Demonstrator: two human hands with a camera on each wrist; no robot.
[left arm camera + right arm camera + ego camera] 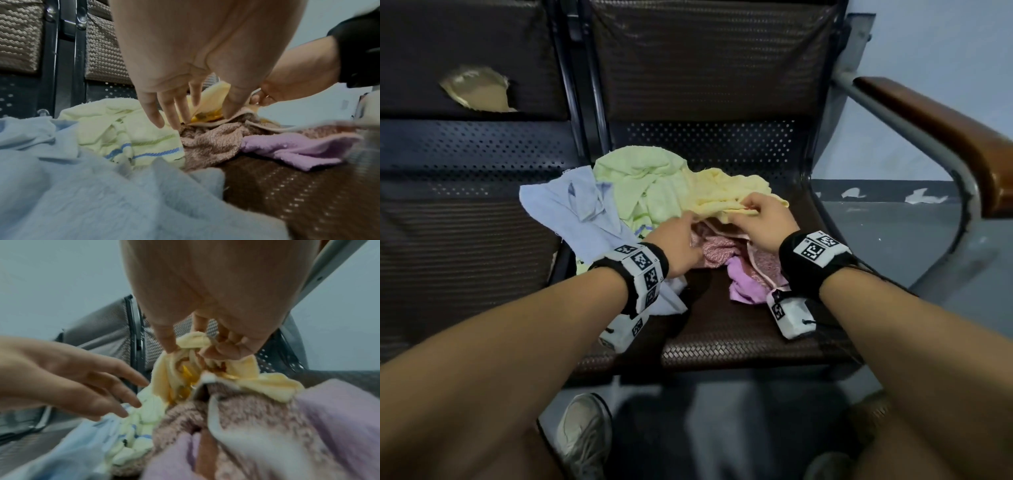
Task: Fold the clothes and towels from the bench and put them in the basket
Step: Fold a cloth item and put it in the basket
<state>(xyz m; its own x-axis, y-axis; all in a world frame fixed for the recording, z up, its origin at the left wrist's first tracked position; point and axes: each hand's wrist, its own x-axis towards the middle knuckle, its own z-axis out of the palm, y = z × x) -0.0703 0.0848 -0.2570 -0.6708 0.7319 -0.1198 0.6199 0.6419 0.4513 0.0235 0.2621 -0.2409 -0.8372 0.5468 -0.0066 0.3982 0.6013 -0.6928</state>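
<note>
A heap of laundry lies on the bench seat (722,335). In it are a pale yellow towel (726,195), a light green towel (650,181), a light blue shirt (582,209), a pink patterned cloth (719,251) and a lilac cloth (744,286). My right hand (760,219) pinches the front edge of the yellow towel (197,339) between thumb and fingers. My left hand (681,240) reaches over the pile with fingers (154,112) straight and spread; they hold nothing, just above the green towel (123,129) and the pink cloth (209,141). No basket is in view.
The bench has a dark woven backrest (705,58) and a second seat (458,240) to the left with a torn backrest (479,92). A brown wooden armrest (941,137) on a grey metal frame runs along the right. My shoe (582,435) stands on the floor below.
</note>
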